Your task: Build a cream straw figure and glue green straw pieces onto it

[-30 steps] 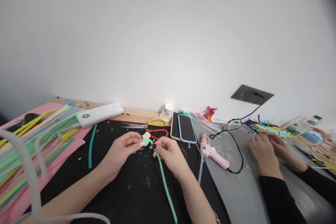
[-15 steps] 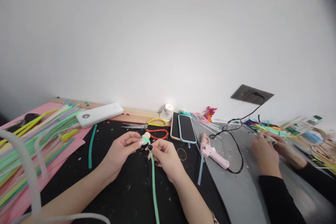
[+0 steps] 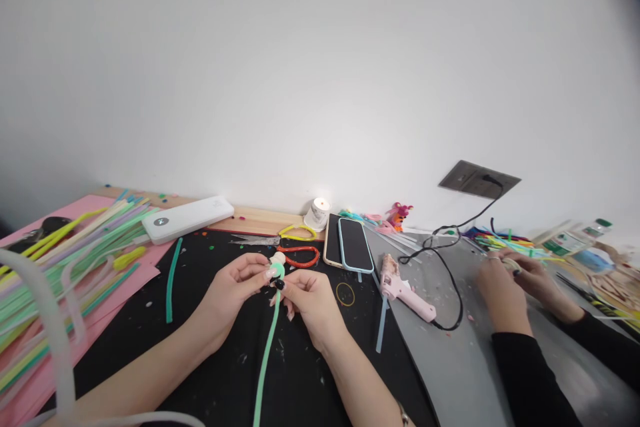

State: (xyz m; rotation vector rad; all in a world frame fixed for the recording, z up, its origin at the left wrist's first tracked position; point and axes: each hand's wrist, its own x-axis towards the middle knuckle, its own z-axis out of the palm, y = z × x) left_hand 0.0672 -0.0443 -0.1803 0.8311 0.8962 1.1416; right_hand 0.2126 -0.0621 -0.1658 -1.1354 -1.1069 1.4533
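Between my two hands is a small figure (image 3: 278, 259) with a pale cream top and a mint-green coil below it. My left hand (image 3: 236, 290) pinches the figure from the left with thumb and fingertips. A long mint-green pipe cleaner (image 3: 266, 363) runs from the coil down toward the lower edge of the view. My right hand (image 3: 311, 300) grips this pipe cleaner close under the coil, its dark-nailed thumb pressed on it. Just behind the figure lie scissors (image 3: 299, 255) with red and yellow handles.
Pipe cleaners (image 3: 75, 273) lie on pink sheets at left, near a white power bank (image 3: 187, 219). Two phones (image 3: 356, 245), a small white cup (image 3: 317, 215) and a corded pink glue gun (image 3: 407, 295) lie beyond. At right, another person's hands (image 3: 507, 290) work near a bottle (image 3: 570, 237).
The pipe cleaner's loose end has swung left. My right hand has shifted slightly left and turned at the coil; my left hand keeps its pinch.
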